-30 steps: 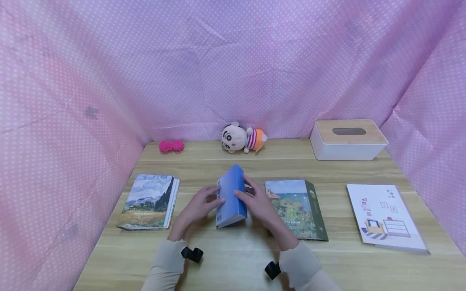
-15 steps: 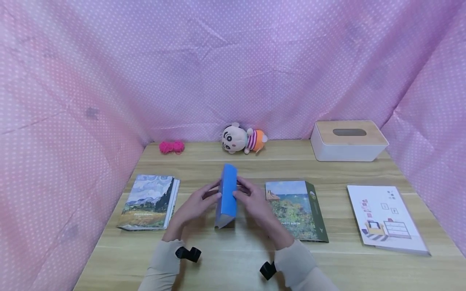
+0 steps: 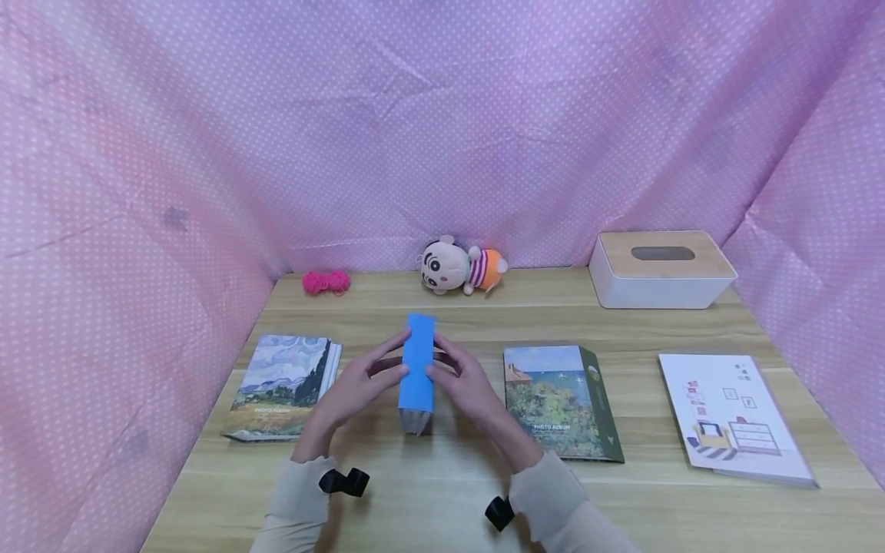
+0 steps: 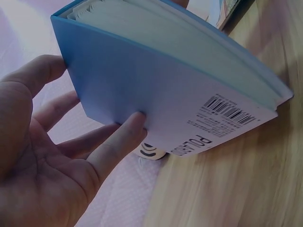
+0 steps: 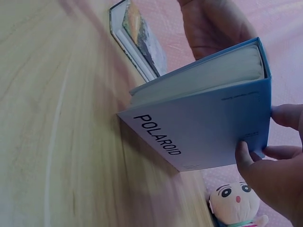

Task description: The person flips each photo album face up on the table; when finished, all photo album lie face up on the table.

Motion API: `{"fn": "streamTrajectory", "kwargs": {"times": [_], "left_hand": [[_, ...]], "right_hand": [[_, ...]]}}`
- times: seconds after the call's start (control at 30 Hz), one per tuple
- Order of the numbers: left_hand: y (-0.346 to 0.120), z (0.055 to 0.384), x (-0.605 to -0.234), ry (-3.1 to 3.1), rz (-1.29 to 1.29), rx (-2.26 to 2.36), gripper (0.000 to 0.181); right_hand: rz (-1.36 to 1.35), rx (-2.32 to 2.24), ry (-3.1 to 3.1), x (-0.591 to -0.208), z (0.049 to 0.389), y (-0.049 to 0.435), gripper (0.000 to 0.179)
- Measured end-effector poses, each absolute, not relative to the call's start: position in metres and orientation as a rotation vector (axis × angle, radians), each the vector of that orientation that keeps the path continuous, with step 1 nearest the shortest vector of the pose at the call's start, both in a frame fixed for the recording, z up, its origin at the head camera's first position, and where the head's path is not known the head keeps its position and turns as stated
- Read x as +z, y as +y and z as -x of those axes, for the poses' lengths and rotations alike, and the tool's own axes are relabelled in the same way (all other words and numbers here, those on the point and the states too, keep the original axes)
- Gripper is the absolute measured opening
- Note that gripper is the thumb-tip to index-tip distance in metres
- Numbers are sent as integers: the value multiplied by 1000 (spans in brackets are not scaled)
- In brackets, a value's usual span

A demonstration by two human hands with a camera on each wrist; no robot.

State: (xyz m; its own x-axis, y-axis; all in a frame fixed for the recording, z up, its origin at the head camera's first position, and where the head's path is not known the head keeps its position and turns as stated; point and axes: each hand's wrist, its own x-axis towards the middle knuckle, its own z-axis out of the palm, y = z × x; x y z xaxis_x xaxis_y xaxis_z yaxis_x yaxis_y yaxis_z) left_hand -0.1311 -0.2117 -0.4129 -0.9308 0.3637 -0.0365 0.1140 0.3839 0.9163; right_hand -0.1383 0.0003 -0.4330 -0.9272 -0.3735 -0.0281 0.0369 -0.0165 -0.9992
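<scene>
At centre of pale wood-grain tabletop (image 3: 435,491), holds thick blue-and-white hardcover POLAROID album (image 3: 418,384) upright, spine up; clamped between fingertips of left hand (image 3: 354,390) and right hand (image 3: 473,388), pressing opposite covers.

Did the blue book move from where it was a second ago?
Yes. In the head view, the blue book has shifted a little left against the plush doll, and has swung from leaning to standing nearly upright.

In left wrist view POLAROID album (image 4: 142,90) is hiding most of plush doll (image 4: 150,151), right wrist view is cropping right hand (image 5: 277,175), fine print (image 4: 208,125) is blurring
</scene>
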Motion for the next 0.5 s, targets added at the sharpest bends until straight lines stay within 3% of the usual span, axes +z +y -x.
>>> {"fn": "streamTrajectory", "kwargs": {"times": [0.5], "left_hand": [[-230, 127, -405, 2519, -303, 1461, 52]], "right_hand": [[479, -1837, 2025, -448, 134, -16, 55]]}}
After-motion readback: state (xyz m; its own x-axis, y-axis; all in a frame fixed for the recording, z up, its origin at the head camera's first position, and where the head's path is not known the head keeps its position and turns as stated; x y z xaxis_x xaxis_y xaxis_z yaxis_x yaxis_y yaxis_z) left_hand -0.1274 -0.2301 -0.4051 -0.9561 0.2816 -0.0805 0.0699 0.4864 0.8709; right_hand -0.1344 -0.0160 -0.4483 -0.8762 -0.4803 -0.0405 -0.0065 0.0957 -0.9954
